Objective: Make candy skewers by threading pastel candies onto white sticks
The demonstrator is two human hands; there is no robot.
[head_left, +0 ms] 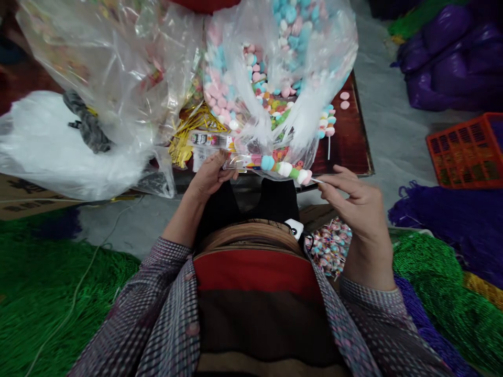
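Observation:
Pinched in my right hand (351, 196) is the thin white stick of a marshmallow skewer (285, 169), with blue, white, green and pink pieces threaded in a row. My left hand (212, 175) is closed on a clear plastic wrapper (240, 161) with printing on it. The skewer's far end points into the wrapper's mouth, and some pieces seem to lie inside it. Right behind the skewer stands a large clear bag (267, 125) of pastel marshmallows and coloured ring candies. Flat printed wrappers (208, 140) lie beyond my left hand.
Gold twist ties (183, 146) lie on the dark red table (356, 141). Finished skewers (327, 123) and two pink pieces (345, 100) rest at its right. A box of wrapped candies (332, 246) stands below my right hand. An orange crate (463, 152) is on the floor.

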